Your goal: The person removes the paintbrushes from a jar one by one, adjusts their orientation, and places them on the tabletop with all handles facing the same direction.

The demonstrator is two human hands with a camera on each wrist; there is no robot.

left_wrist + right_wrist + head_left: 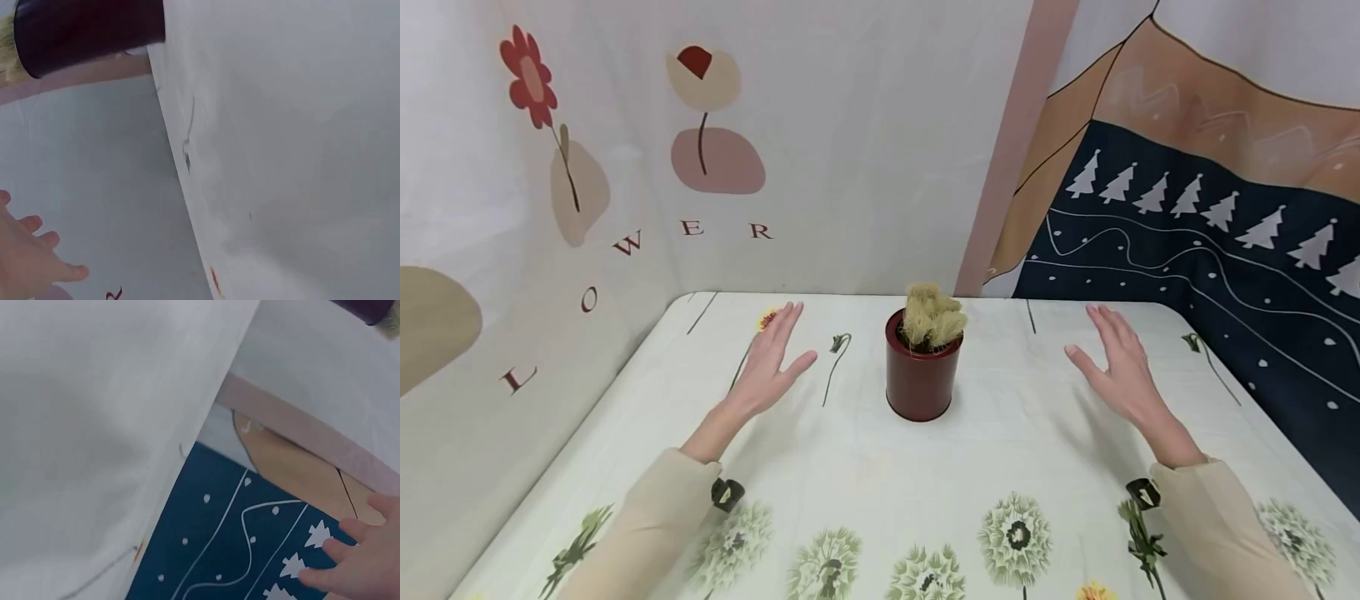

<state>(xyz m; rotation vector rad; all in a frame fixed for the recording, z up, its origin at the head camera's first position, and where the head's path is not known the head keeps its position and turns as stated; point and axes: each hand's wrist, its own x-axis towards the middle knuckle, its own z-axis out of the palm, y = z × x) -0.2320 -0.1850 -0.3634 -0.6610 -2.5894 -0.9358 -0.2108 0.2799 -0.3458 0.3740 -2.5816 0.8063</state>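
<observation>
A dark red cylindrical pot (pixel 922 382) stands upright towards the back of the table, holding a pale yellow-green cactus-like plant (pixel 931 317) in dark soil. To its left my left hand (pixel 763 371) hovers over the table with straight fingers and the thumb held apart. On the other side my right hand (pixel 1118 371) is raised in much the same pose, well apart from the pot. Neither hand touches anything. The left wrist view catches the pot (pixel 87 31) at its upper left; in the right wrist view only a corner of the pot (pixel 369 307) shows.
A white cloth printed with flowers covers the table (pixel 850 467). Behind it hangs a pale curtain (pixel 865 150) with letters and flower shapes. At the right is a dark blue cloth (pixel 1150 250) with white trees. Black bands (pixel 727 494) sit at both sleeves.
</observation>
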